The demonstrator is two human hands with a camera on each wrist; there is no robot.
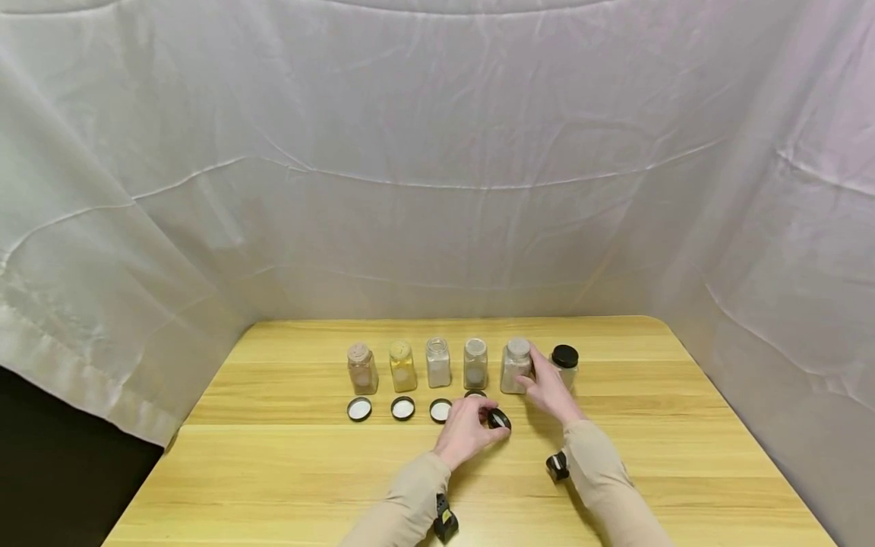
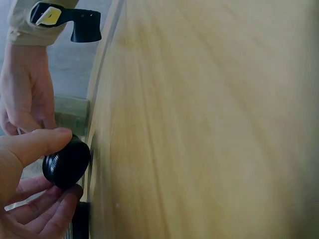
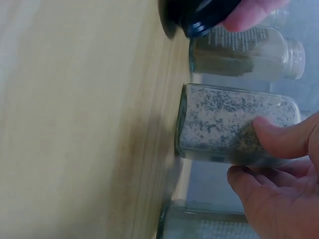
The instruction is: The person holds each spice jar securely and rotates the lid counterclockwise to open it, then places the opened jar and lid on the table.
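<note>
My left hand (image 1: pixel 467 431) pinches a round black lid (image 1: pixel 500 419) between thumb and fingers, tilted just above the table. In the left wrist view that lid (image 2: pixel 67 162) shows its ridged rim. My right hand (image 1: pixel 549 389) grips a square glass spice jar (image 1: pixel 514 371) from its right side. Seen from the right wrist, the jar (image 3: pixel 214 117) stands upright, filled with speckled grey-and-white seasoning, the thumb on its front face. Its top carries no black lid.
Left of the held jar stand lidless jars: pinkish-brown (image 1: pixel 362 374), yellow (image 1: pixel 403 370), white (image 1: pixel 438 366) and grey-brown (image 1: pixel 475 368). Black lids (image 1: pixel 358 418) lie before them, one partly behind my left hand. A black-capped jar (image 1: pixel 565 357) stands at far right. Pale curtains (image 1: pixel 437 228) surround the table.
</note>
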